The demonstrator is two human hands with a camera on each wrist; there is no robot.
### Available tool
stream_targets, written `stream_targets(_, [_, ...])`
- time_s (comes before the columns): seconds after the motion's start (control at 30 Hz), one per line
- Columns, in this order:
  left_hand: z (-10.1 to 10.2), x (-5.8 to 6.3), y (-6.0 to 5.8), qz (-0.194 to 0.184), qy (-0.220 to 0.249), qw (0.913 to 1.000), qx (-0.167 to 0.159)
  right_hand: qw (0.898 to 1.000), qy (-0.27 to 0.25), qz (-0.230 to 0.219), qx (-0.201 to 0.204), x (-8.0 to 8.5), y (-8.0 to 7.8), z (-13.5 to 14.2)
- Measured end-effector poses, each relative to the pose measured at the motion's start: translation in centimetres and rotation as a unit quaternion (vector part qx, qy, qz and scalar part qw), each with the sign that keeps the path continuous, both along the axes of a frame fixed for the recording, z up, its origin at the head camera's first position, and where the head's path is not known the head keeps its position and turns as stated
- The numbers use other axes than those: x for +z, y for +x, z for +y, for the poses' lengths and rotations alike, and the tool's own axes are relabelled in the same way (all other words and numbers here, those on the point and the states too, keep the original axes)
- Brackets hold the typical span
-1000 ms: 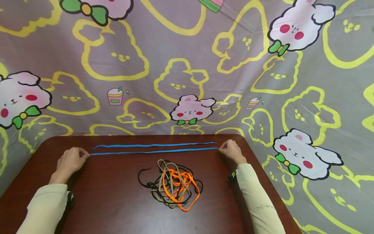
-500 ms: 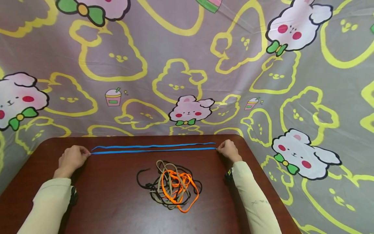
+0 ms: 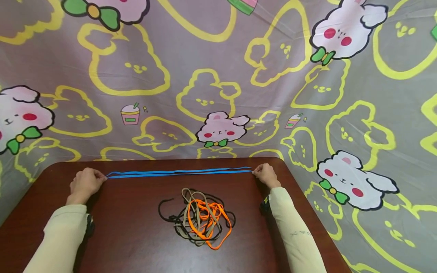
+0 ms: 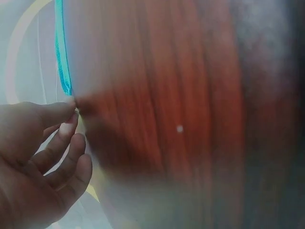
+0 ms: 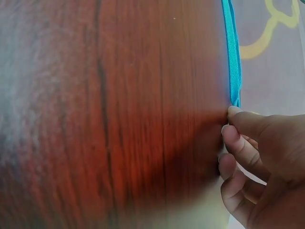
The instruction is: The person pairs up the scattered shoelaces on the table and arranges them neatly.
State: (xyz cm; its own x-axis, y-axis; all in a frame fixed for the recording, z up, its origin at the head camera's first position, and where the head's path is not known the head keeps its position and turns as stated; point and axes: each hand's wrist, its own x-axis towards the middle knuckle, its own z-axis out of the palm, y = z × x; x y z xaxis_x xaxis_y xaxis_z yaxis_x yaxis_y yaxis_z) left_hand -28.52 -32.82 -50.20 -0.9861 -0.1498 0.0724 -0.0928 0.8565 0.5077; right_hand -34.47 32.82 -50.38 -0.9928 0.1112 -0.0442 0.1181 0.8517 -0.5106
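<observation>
A flat blue lace (image 3: pixel 205 173) is stretched straight across the back of the table. My left hand (image 3: pixel 87 184) pinches its left end between thumb and index finger, and my right hand (image 3: pixel 268 176) pinches the right end the same way. Just behind it, almost touching, lies a second blue lace (image 3: pixel 136 172) with a slight bend at its left end. In the left wrist view, blue lace (image 4: pixel 61 52) runs up from the pinching fingertips, the other fingers loosely bent. The right wrist view has blue lace (image 5: pixel 232 62) leading away from the thumb tip.
Nearer the middle of the brown table (image 3: pixel 129 227) is a tangled heap of laces: an orange lace (image 3: pixel 215 248), a tan lace (image 3: pixel 185 193) and a black cord (image 3: pixel 159 206). A patterned cloth (image 3: pixel 164 140) hangs behind the table and along its right side.
Both hands have shifted the front blue lace away from me, narrowing the gap to the rear one. The heap of laces stays in place.
</observation>
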Motion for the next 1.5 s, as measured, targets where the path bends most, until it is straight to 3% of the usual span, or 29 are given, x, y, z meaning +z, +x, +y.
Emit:
stream_targets(0.3, [-0.1,-0.2,0.0,-0.008,0.009,0.9997,0.019,0.999,-0.042,0.021,0.010,-0.3,0.4,-0.3])
stream_targets(0.67, [-0.5,0.2,0.1,-0.031,0.029,0.9987,0.029,0.998,-0.065,0.014,-0.002,-0.5,0.5,-0.4])
stream_targets(0.93, [-0.4,-0.1,0.4,-0.016,0.032,0.9988,0.033,0.997,-0.071,0.012,0.012,-0.3,0.4,-0.2])
stream_targets(1.13, [-0.4,-0.6,0.7,0.038,0.026,0.9989,0.003,0.996,-0.083,0.003,0.028,0.9,0.6,0.0])
stream_targets(1.27, [0.2,-0.2,1.0,0.086,0.012,0.9961,-0.016,0.995,-0.096,0.018,0.025,2.2,1.3,-1.0])
stream_targets(1.37, [1.9,1.1,1.2,0.101,0.016,0.9941,-0.038,0.991,-0.119,0.017,0.051,3.4,2.2,-2.8])
stream_targets(1.5, [5.7,3.8,1.9,0.094,0.053,0.9884,-0.106,0.985,-0.140,-0.018,0.103,5.3,4.0,-6.2])
